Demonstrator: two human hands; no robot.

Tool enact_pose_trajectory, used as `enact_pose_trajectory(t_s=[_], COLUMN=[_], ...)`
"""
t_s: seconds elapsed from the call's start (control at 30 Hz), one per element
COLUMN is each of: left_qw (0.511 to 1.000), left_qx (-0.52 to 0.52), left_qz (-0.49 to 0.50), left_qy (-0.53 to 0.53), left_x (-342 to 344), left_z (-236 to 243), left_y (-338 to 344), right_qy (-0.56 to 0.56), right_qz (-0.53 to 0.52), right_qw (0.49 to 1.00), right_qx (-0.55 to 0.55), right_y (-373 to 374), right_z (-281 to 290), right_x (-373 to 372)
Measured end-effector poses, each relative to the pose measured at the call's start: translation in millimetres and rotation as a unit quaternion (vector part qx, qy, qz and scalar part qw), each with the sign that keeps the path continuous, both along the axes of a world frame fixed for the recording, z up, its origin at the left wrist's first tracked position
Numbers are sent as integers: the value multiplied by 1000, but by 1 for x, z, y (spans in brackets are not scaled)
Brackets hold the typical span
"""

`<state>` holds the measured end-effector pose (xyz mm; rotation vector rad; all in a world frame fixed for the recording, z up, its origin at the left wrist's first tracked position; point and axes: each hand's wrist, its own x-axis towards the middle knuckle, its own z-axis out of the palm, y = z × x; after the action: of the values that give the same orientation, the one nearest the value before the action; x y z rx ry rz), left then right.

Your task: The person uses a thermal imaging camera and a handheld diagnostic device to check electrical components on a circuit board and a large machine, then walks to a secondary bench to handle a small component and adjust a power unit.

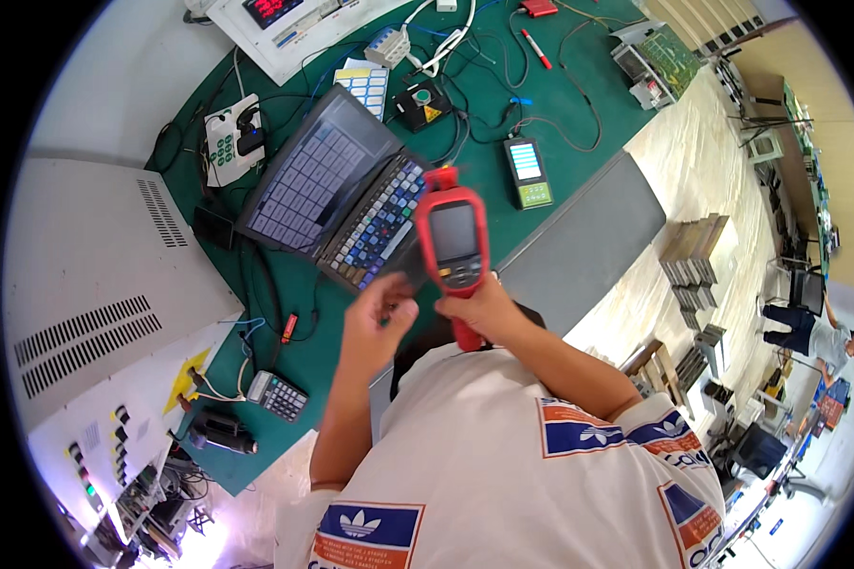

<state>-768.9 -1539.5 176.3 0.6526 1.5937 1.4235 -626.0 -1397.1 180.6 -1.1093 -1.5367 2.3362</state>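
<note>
My right hand (484, 311) is wrapped round the grip of a red handheld thermal camera (454, 232). Its dark screen and small buttons face up towards me, and a red flap sticks up at its top. My left hand (381, 313) is slightly blurred, its fingers loosely bent and apart from the thumb, with nothing seen in it. It hovers by the near edge of an opened laptop (380, 223), whose screen (323, 171) shows a grid of pale boxes. The thermal camera covers part of the laptop's right side.
The green table (550, 104) carries a green-and-grey handheld meter (529, 173), a red pen (536, 49), a power strip (232, 142), a calculator (277, 395) and tangled cables. A large vented cabinet (104, 284) stands at left, a circuit board (669, 59) far right. Another person (816, 332) is in the distance.
</note>
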Motion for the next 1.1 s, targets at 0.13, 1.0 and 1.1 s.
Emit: enact_pose_trajectory(t_s=[0.13,1.0,1.1], left_qw=[999,856,783], left_qx=[17,-249,-332], left_qz=[31,423,405], left_qy=[-41,161,336], left_x=[54,24,15], left_z=[4,-155,-189], left_y=[4,-124,-158], right_qy=[101,-86,-134], right_qz=[44,37,-20], right_qw=[993,977,978], right_qx=[47,191,159], right_y=[-10,111,115], right_z=[-20,-104,-115], right_x=[0,182,200])
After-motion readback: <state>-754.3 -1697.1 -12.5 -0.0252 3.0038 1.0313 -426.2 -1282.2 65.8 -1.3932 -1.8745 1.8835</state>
